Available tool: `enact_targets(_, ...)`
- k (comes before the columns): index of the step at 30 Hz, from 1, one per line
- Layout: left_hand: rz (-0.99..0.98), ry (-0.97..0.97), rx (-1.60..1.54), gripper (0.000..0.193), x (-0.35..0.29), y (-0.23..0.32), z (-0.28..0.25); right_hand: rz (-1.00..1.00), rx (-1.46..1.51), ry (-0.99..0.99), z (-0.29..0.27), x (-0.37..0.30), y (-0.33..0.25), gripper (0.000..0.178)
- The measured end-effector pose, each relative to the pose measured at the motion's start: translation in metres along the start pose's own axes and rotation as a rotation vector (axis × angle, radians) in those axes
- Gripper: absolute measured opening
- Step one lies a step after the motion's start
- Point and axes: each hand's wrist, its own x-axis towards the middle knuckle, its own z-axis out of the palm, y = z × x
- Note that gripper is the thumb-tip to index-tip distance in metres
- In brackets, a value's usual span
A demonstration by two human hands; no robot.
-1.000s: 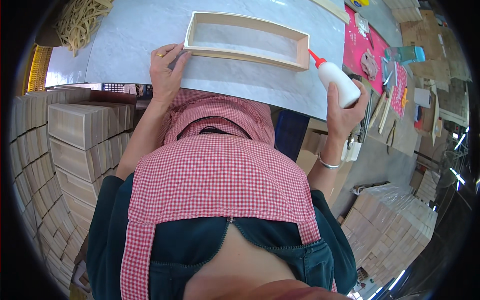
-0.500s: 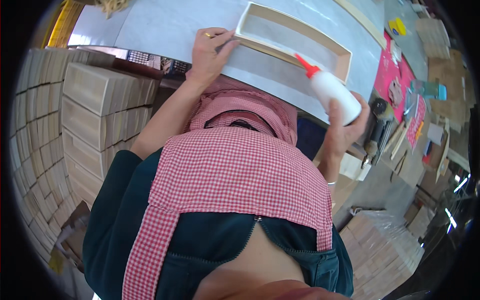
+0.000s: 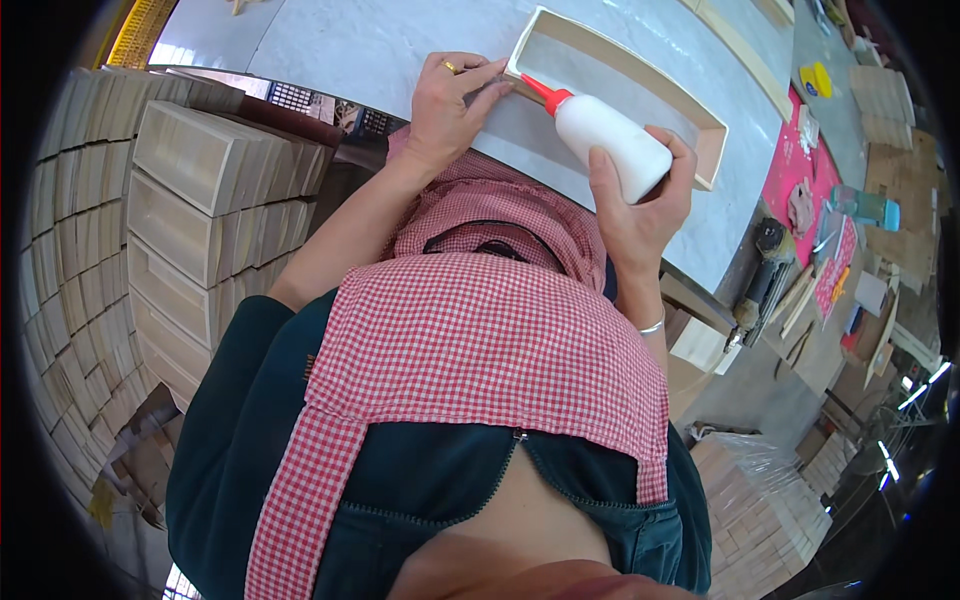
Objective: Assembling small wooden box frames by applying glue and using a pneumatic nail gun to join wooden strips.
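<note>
On the grey-white tabletop (image 3: 380,50) stands a long rectangular frame of pale wood (image 3: 711,158), its inside showing the table surface. My left hand (image 3: 447,112), with a gold ring, pinches the frame's near left corner between thumb and fingers. My right hand (image 3: 645,205) is wrapped round a white squeeze glue bottle (image 3: 608,143) with a red pointed nozzle. The bottle is tilted, and its tip lies along the frame's near long wall, close to my left fingertips. Whether the tip touches the wood, I cannot tell. The bottle hides much of that wall.
Tall stacks of wooden frames or boxes (image 3: 185,155) rise at the left, beside the table. At the right are a pink sheet (image 3: 795,160), a dark pneumatic tool (image 3: 765,270) and a turquoise container (image 3: 865,207). Plastic-wrapped wooden pieces (image 3: 750,490) sit lower right.
The right hand has carried the glue bottle leftward along the near wall, from near its middle to the left corner. My left hand still holds that corner.
</note>
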Motion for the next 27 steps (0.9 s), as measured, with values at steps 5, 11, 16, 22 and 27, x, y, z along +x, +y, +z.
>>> enact_targets(5,0.012,0.012,0.0,0.026,0.0,-0.001,0.001,-0.005,-0.099,0.048,-0.023,-0.007,0.002,0.055)
enact_targets(11,0.017,0.011,0.005,0.026,0.0,-0.002,0.002,0.018,-0.163,0.144,-0.055,-0.02,0.007,0.054)
enact_targets(16,-0.002,-0.012,0.002,0.026,0.0,0.001,0.002,0.05,-0.229,0.223,-0.081,-0.032,0.015,0.053)
enact_targets(22,-0.016,-0.037,0.007,0.026,0.0,0.004,0.0,0.106,-0.285,0.319,-0.106,-0.042,0.019,0.053)
enact_targets(27,-0.04,-0.048,0.014,0.027,-0.001,0.003,-0.001,0.132,-0.312,0.383,-0.122,-0.05,0.023,0.052)
